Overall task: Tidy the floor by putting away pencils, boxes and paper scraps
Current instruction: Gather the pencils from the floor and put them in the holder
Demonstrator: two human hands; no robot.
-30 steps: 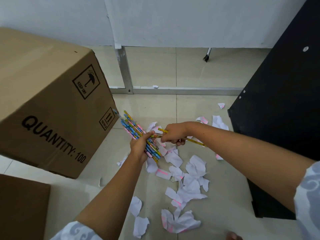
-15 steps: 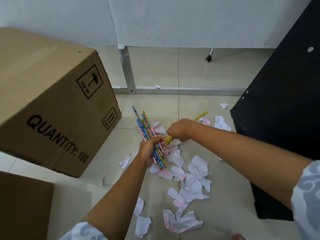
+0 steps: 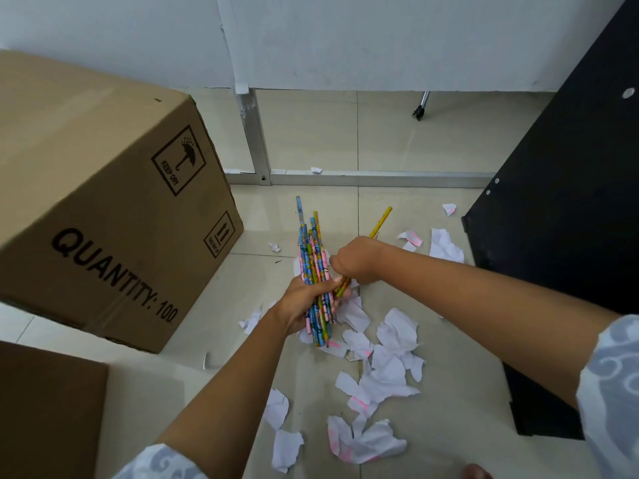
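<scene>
— While the left hand (image 3: 304, 305) grips the pencil bundle (image 3: 316, 271) above the floor, what's the right hand (image 3: 356, 261) doing?
— Closed on a yellow pencil (image 3: 380, 223). Paper scraps (image 3: 387, 371) and boxes (image 3: 103, 202) remain on the floor (image 3: 449, 392).

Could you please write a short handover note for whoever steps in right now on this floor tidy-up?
Left hand: grips the bundle of pencils, tips pointing away from the body.
Right hand: grips one yellow pencil, bringing it to the bundle.
Paper scraps: scattered on the tile floor below and right of the hands, none collected.
Large cardboard box stands on the left; a second box at the near-left corner.
Done: pencils gathered in hand. Left: stow pencils, boxes, scraps.
</scene>
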